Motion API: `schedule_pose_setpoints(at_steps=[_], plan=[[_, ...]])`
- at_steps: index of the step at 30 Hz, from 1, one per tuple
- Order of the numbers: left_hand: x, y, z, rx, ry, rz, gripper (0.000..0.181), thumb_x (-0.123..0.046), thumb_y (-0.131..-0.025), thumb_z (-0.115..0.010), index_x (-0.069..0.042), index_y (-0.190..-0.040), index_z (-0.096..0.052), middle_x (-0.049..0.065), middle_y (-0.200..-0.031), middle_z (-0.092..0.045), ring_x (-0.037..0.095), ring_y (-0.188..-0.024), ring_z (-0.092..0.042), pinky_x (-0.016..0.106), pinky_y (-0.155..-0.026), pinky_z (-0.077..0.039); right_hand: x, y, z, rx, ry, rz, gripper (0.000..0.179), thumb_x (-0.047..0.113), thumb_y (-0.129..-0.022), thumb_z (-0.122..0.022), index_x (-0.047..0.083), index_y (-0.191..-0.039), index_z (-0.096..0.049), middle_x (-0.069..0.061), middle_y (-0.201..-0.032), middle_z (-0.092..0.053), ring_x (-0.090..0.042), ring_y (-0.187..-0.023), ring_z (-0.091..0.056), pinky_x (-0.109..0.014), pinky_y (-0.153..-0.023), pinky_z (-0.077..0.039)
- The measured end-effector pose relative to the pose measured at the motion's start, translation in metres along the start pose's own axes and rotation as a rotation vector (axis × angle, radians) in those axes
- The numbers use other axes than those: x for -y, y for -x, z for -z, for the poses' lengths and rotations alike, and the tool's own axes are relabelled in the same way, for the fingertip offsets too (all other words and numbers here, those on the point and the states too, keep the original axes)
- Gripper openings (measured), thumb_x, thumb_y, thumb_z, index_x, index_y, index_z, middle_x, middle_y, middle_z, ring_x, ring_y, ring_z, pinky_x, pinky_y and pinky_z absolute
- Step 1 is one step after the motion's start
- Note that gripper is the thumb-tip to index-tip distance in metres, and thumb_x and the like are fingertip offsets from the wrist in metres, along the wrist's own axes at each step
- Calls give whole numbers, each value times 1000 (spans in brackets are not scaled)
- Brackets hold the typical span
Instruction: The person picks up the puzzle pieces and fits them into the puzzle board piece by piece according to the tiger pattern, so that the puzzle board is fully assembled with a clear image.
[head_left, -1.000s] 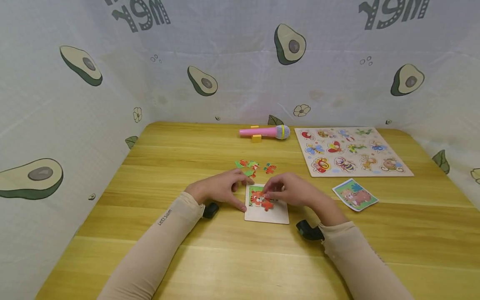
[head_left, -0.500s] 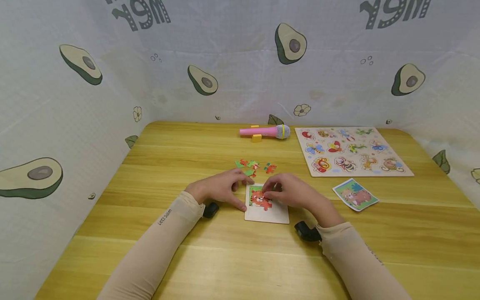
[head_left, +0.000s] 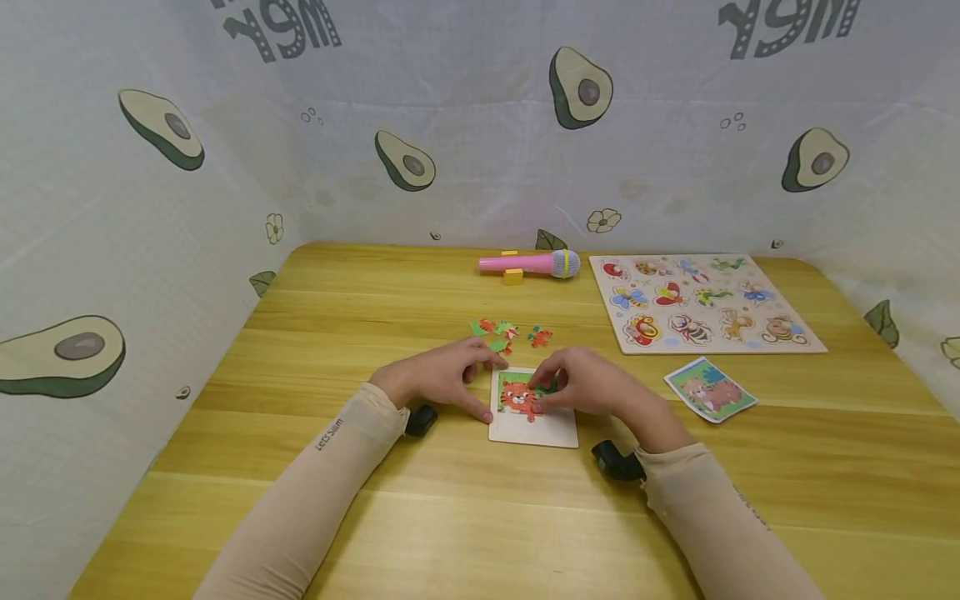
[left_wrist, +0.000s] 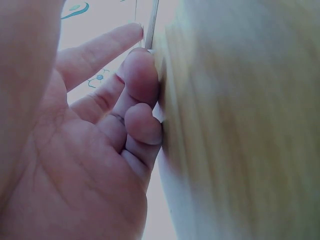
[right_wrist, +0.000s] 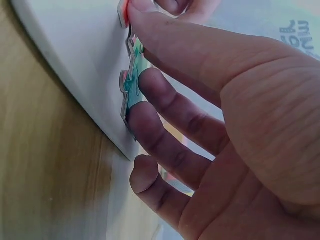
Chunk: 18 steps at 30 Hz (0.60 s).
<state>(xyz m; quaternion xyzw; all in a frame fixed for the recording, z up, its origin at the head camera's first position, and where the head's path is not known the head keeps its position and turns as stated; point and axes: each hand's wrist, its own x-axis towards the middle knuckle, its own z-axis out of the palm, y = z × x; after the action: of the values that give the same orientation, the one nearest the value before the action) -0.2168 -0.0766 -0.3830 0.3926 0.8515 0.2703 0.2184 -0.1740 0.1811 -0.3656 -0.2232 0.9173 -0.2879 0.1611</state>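
A square pale puzzle board [head_left: 533, 431] lies on the table, with joined jigsaw pieces making an orange tiger face [head_left: 516, 394] on green in its upper part. My left hand [head_left: 442, 373] holds the board at its left side, thumb at the lower left and fingertips at the top corner. In the left wrist view its last fingers are bent. My right hand [head_left: 585, 382] is over the joined pieces, thumb and index finger apart. In the right wrist view the thumb [right_wrist: 165, 37] presses an orange piece [right_wrist: 123, 14]; the remaining fingers are loosely bent beside green pieces [right_wrist: 134, 80].
Several loose jigsaw pieces [head_left: 498, 333] lie just beyond the board, with an orange one [head_left: 539, 337] beside them. A picture card [head_left: 711, 391] is to the right. Farther back are a pink toy microphone [head_left: 525, 264] on yellow supports and a large insect puzzle board [head_left: 750, 333].
The orange piece under my right hand has settled against the tiger face. My right thumb and index finger, close together earlier, have spread. My left hand stays where it was.
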Motion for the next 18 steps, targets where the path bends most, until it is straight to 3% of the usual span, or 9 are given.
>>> schedule_pose_setpoints(at_steps=[10,18], plan=[[0,0,0,1,0,0,77,-46,-75,-89,-19,-140,-57,-3,-113,-48,14,-85,-46,28,-74,-41,4,2,1,28,4,0,15,17,-88,-80,10,-101,-78,3,-83,-64,-15,-77,-55,-33,-70,-47],[-2,2,0,-2,6,-3,76,-43,-75,-89,-17,-139,-57,-1,-112,-49,14,-84,-46,27,-74,-41,6,2,-3,6,33,27,15,22,-87,-82,13,-96,-75,4,-78,-60,-15,-75,-53,-32,-68,-45]])
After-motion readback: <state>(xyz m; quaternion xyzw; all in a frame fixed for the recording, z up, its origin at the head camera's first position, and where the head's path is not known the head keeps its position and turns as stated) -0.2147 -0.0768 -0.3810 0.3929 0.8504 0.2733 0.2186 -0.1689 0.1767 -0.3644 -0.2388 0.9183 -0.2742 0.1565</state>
